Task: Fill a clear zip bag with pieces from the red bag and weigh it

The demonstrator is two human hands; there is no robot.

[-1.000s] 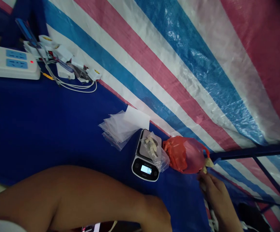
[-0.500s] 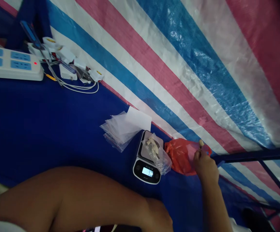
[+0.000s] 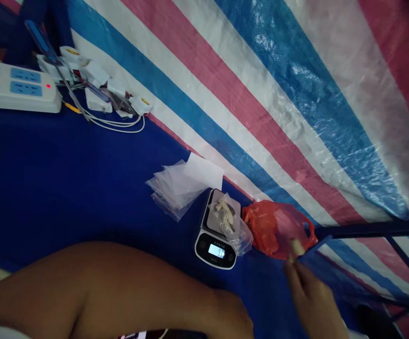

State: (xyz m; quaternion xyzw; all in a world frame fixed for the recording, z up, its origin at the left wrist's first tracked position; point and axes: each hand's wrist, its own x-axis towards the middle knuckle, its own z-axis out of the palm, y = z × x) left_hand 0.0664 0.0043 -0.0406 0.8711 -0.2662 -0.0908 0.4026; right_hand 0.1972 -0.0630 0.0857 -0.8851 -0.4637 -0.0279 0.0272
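My right hand (image 3: pixel 312 294) is at the lower right, slightly blurred, its fingers pinched on a small pale beige piece (image 3: pixel 297 247). This piece is in front of the red plastic bag (image 3: pixel 264 228), which lies open on the blue surface. Left of that bag, a small digital scale (image 3: pixel 201 252) with a lit display carries a clear plastic bag (image 3: pixel 245 239) holding several pale and dark dried-looking pieces (image 3: pixel 224 212). My left hand (image 3: pixel 231 313) rests at the bottom edge below the scale, its forearm stretched across the lower left; its fingers are hidden.
Several clear zip bags (image 3: pixel 172 188) and a white card (image 3: pixel 206 172) lie left of the scale. At upper left are a power strip (image 3: pixel 54 101), white plugs with cables (image 3: pixel 96 73) and a screwdriver (image 3: pixel 42 42). A striped tarp (image 3: pixel 233 89) hangs behind, with a dark metal frame (image 3: pixel 367 229) at right.
My right hand has drawn back from over the red bag, down and towards me, with the pale piece in its fingers. My left arm has stayed almost still.
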